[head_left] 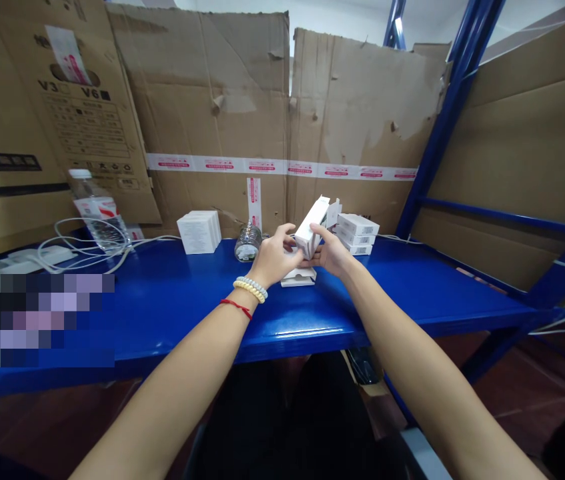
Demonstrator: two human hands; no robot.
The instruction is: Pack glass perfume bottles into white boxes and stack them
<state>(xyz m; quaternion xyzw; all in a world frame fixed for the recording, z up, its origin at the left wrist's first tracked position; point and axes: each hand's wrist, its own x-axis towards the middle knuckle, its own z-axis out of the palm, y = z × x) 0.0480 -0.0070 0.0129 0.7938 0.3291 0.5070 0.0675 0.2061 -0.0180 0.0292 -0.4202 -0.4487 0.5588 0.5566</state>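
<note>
Tilted above the blue shelf (392, 287), a small white carton (313, 223) has its end flaps standing open at the top. My right hand (331, 252) grips it from the right side, thumb on its face. At its lower left, my left hand (278, 255) has its fingers curled against the carton's bottom corner. Below both hands lies another white box (298, 277), partly covered by them; it looks like an open tray or lid. Whatever is inside the carton cannot be made out.
Several white boxes (199, 232) stand at the left, and more white boxes (357, 230) are stacked at the right. Between them sits a clear jar (248, 243). A water bottle (97, 210) leans among white cables (69, 250). Cardboard sheets (212, 100) wall off the back.
</note>
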